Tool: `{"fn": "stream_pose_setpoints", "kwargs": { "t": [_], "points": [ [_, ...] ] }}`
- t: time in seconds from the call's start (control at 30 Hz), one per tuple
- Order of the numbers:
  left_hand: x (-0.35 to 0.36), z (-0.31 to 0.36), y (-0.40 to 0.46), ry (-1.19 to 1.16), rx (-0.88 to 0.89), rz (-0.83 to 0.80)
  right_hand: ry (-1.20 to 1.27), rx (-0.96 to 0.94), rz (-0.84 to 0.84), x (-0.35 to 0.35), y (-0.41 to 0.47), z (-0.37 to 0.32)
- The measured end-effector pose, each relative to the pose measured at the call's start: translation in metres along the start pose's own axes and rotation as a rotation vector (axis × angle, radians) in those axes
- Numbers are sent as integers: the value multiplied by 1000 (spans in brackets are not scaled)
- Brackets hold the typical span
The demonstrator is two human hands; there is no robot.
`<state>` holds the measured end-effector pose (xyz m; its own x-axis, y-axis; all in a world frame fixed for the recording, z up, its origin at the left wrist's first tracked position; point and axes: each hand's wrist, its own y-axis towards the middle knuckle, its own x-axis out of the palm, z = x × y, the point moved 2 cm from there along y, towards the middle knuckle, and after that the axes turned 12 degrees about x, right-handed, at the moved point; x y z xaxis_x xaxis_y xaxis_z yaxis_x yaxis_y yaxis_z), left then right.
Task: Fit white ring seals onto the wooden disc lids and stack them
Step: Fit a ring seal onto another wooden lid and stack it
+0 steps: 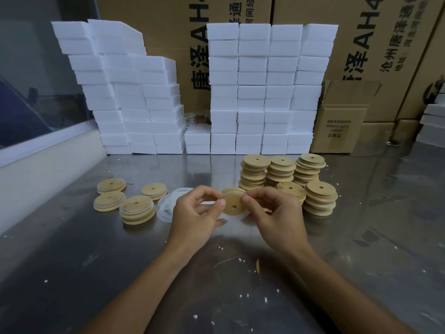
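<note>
- Wooden disc lid point(234, 204), a white ring seal point(244, 216) hanging around it, is held above the steel table point(96, 261); left hand point(196, 212) and right hand point(273, 210) pinch its edges.
- Loose ring seals point(168, 206) lie left, beside sealed lids point(137, 209).
- Bare lid stacks point(283, 173) stand behind.
</note>
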<state>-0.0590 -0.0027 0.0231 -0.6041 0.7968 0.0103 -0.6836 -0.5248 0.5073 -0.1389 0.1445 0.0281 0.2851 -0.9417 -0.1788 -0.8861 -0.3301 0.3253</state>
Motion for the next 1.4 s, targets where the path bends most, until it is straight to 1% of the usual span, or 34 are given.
{"fn": "stream_pose_setpoints", "kwargs": {
  "t": [0.1, 0.23, 0.33, 0.43, 0.6, 0.73, 1.0, 1.13, 1.4],
  "points": [
    [0, 4, 0, 54, 114, -19, -85, -116, 15, -1, -2, -6],
    [-2, 10, 2, 124, 192, -8, -101, -144, -2, -1, -4, -9],
    [-4, 10, 3, 103, 119, 48, -72, -133, -14, 1, -4, -10],
    [-4, 11, 3, 28, 44, 121, 13, -67, -26, 1, -2, -8],
    [-2, 13, 3, -37, 15, 139, 212, 62, -97, 2, 0, -6],
    [-4, 12, 4, -95, -22, 169, 292, 118, -150, 0, 2, -6],
    [0, 13, 2, -180, -125, 178, 297, 133, -149, -4, 4, -5],
    [0, 13, 2, -242, -187, 190, 330, 127, -189, -1, 1, -7],
    [1, 12, 2, -205, -181, 184, 310, 103, -179, -4, 1, -8]
  ]
}}
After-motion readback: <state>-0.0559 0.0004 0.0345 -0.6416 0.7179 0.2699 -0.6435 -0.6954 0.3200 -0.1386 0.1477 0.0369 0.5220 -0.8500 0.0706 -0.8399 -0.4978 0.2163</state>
